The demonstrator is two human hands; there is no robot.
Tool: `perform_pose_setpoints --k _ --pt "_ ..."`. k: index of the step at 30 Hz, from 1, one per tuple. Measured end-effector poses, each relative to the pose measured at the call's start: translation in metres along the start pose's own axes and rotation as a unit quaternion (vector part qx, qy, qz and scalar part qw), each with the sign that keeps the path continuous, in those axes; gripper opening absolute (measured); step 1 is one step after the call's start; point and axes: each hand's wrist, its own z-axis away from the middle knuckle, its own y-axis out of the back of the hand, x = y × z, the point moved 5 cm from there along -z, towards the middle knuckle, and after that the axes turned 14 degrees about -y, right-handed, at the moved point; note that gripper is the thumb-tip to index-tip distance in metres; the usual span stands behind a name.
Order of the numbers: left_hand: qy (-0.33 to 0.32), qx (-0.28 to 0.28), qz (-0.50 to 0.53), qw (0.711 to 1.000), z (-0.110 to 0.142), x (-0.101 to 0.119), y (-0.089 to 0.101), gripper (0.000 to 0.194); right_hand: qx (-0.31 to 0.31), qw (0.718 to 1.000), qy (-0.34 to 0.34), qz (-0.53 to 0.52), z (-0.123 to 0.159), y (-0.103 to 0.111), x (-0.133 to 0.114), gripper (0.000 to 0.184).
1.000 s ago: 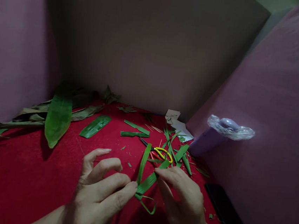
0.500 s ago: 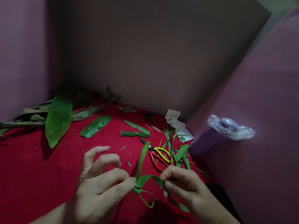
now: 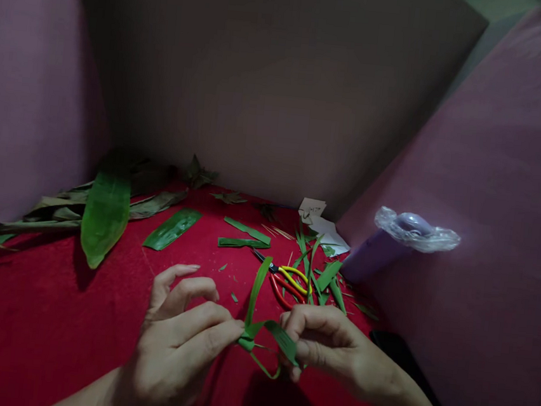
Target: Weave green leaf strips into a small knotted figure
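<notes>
Over a red cloth (image 3: 39,321), both my hands work one narrow green leaf strip (image 3: 258,291). My left hand (image 3: 175,341) pinches the strip at its folded knot with thumb and forefinger, the other fingers raised. My right hand (image 3: 328,349) is closed round the strip's other end, bending it into a loop that hangs below the knot. One end of the strip stands up between my hands. Just behind my right hand lie small scissors (image 3: 286,281) with yellow and red handles.
Cut green strips (image 3: 243,235) and scraps lie behind the scissors. A broad green leaf (image 3: 104,212) rests on a heap of dry leaves at the left. A lilac bottle (image 3: 391,243) wrapped in plastic leans at the right wall. Paper pieces (image 3: 319,220) lie at the back.
My right hand has curled shut and drawn the strip's end down and back toward the left hand, tightening the bend into a small loop. My left hand has kept its pinch.
</notes>
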Motion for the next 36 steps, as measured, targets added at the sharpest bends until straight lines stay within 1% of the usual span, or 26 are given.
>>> perform_pose_setpoints --k 3,4,7,8,11,14,17,19,24,26,29,31,36 --pt "-0.008 0.002 -0.002 1.0 0.0 0.001 0.0 0.02 0.007 0.999 0.024 0.03 0.007 0.006 -0.008 0.018" --pt "-0.007 0.004 0.002 1.0 0.001 0.001 0.0 0.021 0.02 0.999 0.027 0.043 0.008 0.008 -0.011 0.018" --pt "0.01 0.011 0.023 1.0 0.004 -0.001 0.0 0.023 0.073 0.992 0.017 0.103 0.01 0.009 -0.017 0.028" --pt "0.015 0.011 0.031 0.999 0.005 -0.001 -0.001 0.023 0.09 0.988 0.014 0.126 0.009 0.008 -0.018 0.028" --pt "0.017 0.006 0.047 0.999 0.005 -0.001 -0.002 0.024 0.127 0.972 0.038 0.191 0.006 0.002 -0.024 0.019" --pt "0.01 0.005 0.039 0.999 0.002 -0.001 -0.002 0.023 0.13 0.956 0.086 0.248 0.004 -0.002 -0.03 0.014" --pt "-0.01 -0.003 0.021 1.0 -0.003 0.001 -0.002 0.023 0.104 0.961 0.08 0.244 0.002 -0.003 -0.028 0.018" --pt "-0.02 -0.009 0.012 1.0 -0.004 0.003 -0.001 0.023 0.101 0.962 0.072 0.242 0.002 -0.002 -0.027 0.02" --pt "-0.034 -0.005 0.008 0.999 -0.003 0.006 0.0 0.027 0.147 0.934 0.116 0.306 0.008 -0.007 -0.033 0.017" --pt "-0.041 -0.001 0.009 0.999 -0.002 0.007 0.0 0.026 0.154 0.931 0.113 0.311 0.009 -0.012 -0.034 0.014" --pt "-0.044 -0.005 0.007 0.999 0.0 0.007 0.002 0.024 0.165 0.938 0.076 0.294 0.007 -0.017 -0.032 0.012" --pt "-0.054 -0.02 0.008 0.998 0.0 0.008 0.002 0.023 0.163 0.948 0.056 0.268 0.005 -0.02 -0.03 0.013" --pt "-0.069 -0.03 0.012 0.997 -0.001 0.011 0.003 0.024 0.163 0.962 0.045 0.215 0.0 -0.021 -0.024 0.013"
